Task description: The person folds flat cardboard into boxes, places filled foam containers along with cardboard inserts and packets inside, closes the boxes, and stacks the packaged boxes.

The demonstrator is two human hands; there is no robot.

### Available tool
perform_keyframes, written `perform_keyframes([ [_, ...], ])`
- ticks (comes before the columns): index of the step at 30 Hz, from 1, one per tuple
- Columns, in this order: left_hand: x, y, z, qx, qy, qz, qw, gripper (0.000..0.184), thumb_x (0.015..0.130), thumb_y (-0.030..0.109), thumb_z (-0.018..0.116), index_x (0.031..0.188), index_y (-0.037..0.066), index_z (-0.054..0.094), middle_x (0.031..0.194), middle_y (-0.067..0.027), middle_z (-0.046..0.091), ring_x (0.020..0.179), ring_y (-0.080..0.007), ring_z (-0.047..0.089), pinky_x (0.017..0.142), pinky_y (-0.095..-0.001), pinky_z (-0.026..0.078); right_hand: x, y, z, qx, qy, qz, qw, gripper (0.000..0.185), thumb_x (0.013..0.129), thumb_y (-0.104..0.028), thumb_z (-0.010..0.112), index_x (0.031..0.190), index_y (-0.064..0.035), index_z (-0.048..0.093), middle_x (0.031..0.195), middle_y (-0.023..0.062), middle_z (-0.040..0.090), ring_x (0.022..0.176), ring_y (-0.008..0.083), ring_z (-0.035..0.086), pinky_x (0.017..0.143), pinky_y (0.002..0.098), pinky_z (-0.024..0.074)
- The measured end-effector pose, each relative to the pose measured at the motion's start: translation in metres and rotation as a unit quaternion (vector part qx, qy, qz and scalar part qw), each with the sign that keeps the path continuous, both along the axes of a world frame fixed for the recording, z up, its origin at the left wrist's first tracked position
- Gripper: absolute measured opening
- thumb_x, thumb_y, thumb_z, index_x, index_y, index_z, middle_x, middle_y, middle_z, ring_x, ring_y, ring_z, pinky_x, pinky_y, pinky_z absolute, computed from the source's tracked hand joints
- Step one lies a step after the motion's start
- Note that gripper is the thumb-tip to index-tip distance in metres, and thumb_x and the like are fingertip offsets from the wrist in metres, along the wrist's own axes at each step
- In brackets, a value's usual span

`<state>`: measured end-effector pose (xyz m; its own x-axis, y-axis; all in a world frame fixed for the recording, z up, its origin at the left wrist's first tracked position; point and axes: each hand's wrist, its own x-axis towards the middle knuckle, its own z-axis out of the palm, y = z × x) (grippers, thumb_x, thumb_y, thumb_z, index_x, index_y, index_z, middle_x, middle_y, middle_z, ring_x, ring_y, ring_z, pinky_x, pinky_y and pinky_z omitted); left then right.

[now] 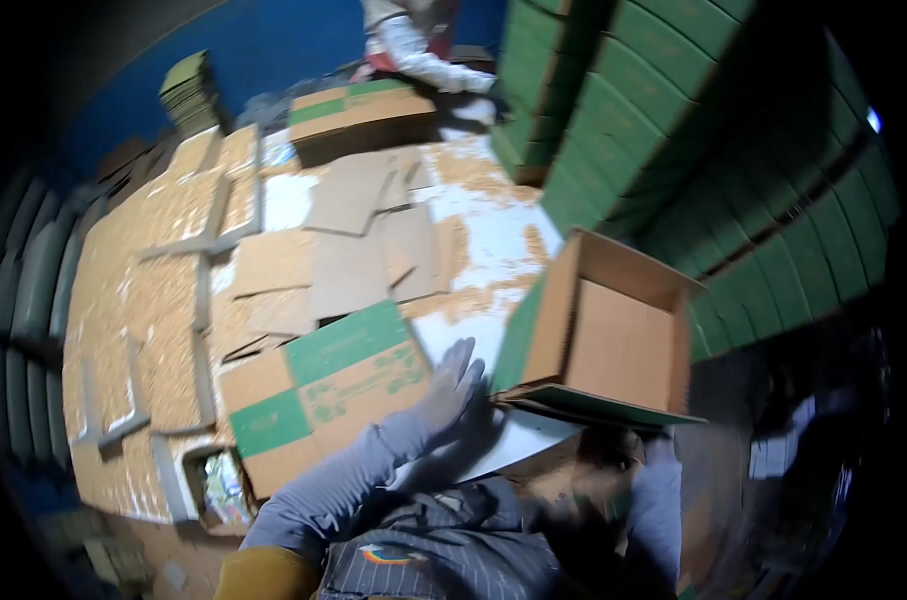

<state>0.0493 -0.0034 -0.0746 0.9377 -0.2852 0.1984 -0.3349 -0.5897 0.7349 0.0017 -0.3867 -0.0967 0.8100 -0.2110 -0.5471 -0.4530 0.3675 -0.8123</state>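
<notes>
My left hand (452, 388), in a pale glove, has its fingers stretched out. It is over the table edge, beside a flattened green-and-brown carton (359, 375), and holds nothing. To its right, an open cardboard box (629, 335) sits tilted at the table's edge, its inside facing me and bare. My right hand (660, 449) is just under the box's near flap. Blur and the flap hide its fingers, so whether it grips the box cannot be made out.
Loose brown cardboard sheets (349, 195) lie mid-table among yellowish scraps (469, 170). Trays of similar pieces (164, 300) fill the left side. Another person's sleeve (419, 55) shows at the far side by a stack of cartons (364, 118). Tall stacks of green boxes (644, 100) rise at right.
</notes>
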Motion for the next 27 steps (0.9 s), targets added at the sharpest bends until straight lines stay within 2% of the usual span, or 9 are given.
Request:
perform_keyframes([
  [1,-0.019,0.026,0.051,-0.002,0.123,0.063,0.99,0.057,0.097,0.025,0.045,0.143,-0.004,0.028,0.147,-0.0285,0.028,0.139,-0.0419,0.025,0.115,-0.0429,0.019,-0.019,0.009,-0.002,-0.018,0.026,0.03,0.999,0.043,0.098,-0.023,0.047,0.134,-0.0008,0.045,0.127,0.0107,0.054,0.116,0.0166,0.051,0.099,0.0294,0.0396],
  [4,-0.083,0.117,0.04,0.214,0.127,0.214,0.945,0.069,0.093,0.034,0.053,0.142,-0.005,0.028,0.147,-0.0325,0.025,0.14,-0.0429,0.02,0.115,-0.05,0.013,-0.062,0.056,-0.004,-0.057,0.107,0.256,0.959,0.045,0.096,-0.022,0.051,0.135,0.0003,0.045,0.127,0.0111,0.055,0.115,0.0162,0.052,0.097,0.0291,0.0409],
  [7,-0.143,0.148,0.008,0.327,0.108,0.213,0.914,0.084,0.083,0.052,0.059,0.139,-0.004,0.033,0.143,-0.0265,0.033,0.136,-0.0404,0.026,0.112,-0.0587,0.012,-0.036,0.163,-0.005,-0.129,-0.035,0.42,0.898,0.047,0.094,-0.02,0.055,0.135,0.0015,0.045,0.126,0.0115,0.056,0.114,0.0157,0.053,0.095,0.0289,0.0423],
  [8,-0.148,0.149,0.004,0.325,0.11,0.218,0.914,0.084,0.083,0.052,0.059,0.139,-0.004,0.033,0.143,-0.0265,0.033,0.136,-0.0404,0.026,0.112,-0.0587,0.012,-0.017,0.202,-0.007,-0.233,-0.132,0.396,0.879,0.054,0.093,-0.021,0.054,0.14,0.0003,0.039,0.125,0.0116,0.054,0.11,0.0152,0.053,0.092,0.0274,0.0419],
  [10,-0.153,0.142,0.0,0.297,0.086,0.193,0.931,0.089,0.08,0.058,0.06,0.139,-0.003,0.033,0.143,-0.0257,0.033,0.138,-0.0392,0.025,0.113,-0.0583,0.01,0.023,0.259,0.021,-0.351,-0.214,0.373,0.832,0.062,0.094,-0.022,0.054,0.145,0.0025,0.028,0.143,0.0269,0.039,0.134,0.0322,0.04,0.107,0.034,0.0341],
  [11,-0.155,0.143,-0.001,0.297,0.084,0.194,0.931,0.089,0.08,0.058,0.06,0.139,-0.003,0.033,0.143,-0.0257,0.033,0.138,-0.0392,0.025,0.113,-0.0583,0.01,0.035,0.267,0.007,-0.352,-0.215,0.373,0.831,0.062,0.094,-0.022,0.054,0.145,0.0025,0.028,0.143,0.0269,0.039,0.134,0.0322,0.04,0.107,0.034,0.0341],
  [14,-0.156,0.149,0.003,0.288,0.081,0.166,0.94,0.089,0.079,0.059,0.06,0.139,-0.001,0.034,0.145,-0.025,0.032,0.138,-0.0381,0.026,0.113,-0.0587,0.012,0.061,0.285,-0.029,-0.337,-0.071,0.414,0.842,0.069,0.093,-0.032,0.054,0.147,-0.0016,0.023,0.129,0.03,0.051,0.12,0.0391,0.052,0.097,0.0393,0.0421],
  [16,-0.158,0.151,-0.003,0.28,0.068,0.168,0.943,0.088,0.08,0.059,0.06,0.139,-0.001,0.035,0.144,-0.025,0.033,0.138,-0.0382,0.026,0.113,-0.0586,0.012,0.051,0.295,-0.022,-0.431,-0.106,0.471,0.763,0.07,0.092,-0.038,0.051,0.147,-0.0058,0.022,0.116,0.0302,0.059,0.107,0.0438,0.057,0.09,0.0437,0.0451],
  [27,-0.159,0.153,-0.008,0.277,0.056,0.162,0.945,0.086,0.082,0.057,0.058,0.139,-0.002,0.035,0.146,-0.0258,0.031,0.138,-0.039,0.024,0.113,-0.0585,0.01,0.049,0.295,-0.051,-0.403,-0.117,0.423,0.803,0.067,0.092,-0.04,0.05,0.147,-0.0103,0.025,0.112,0.0272,0.061,0.102,0.0424,0.06,0.088,0.0447,0.0456],
])
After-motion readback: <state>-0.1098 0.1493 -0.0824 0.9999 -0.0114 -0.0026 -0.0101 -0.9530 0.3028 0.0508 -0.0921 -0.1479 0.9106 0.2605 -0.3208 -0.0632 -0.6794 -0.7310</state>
